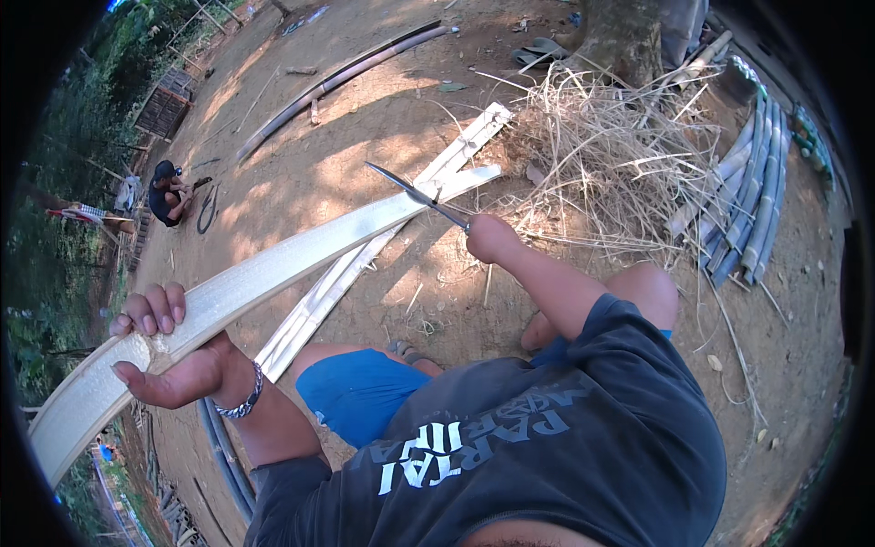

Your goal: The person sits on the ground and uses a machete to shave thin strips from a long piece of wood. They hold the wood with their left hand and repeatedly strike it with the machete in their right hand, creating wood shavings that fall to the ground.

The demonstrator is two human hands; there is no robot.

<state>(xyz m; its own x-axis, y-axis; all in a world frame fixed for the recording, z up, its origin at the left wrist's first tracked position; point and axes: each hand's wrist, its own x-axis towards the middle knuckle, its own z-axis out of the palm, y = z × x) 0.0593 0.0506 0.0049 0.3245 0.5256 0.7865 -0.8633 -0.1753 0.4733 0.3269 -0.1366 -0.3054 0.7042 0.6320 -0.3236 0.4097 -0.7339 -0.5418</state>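
Note:
A long, pale split-bamboo strip [301, 255] runs from the lower left toward the middle, bending with the picture's rim. My left hand [173, 356] is closed around its near part, fingers over the far edge and thumb on the near side. In my right hand [493, 240] is the handle of a machete [413, 191], fist closed. Its dark blade crosses over the strip near the far end; I cannot tell if it touches. Another split-bamboo piece [314, 313] lies underneath, crossing the strip at an angle on the ground.
Beyond my right hand lies a heap of dry shavings [611, 155], with bamboo poles [756, 187] to its right. A tree trunk [620, 41] stands behind it. Long poles [337, 82] rest on the dirt farther off. A person [167, 193] squats at the far left.

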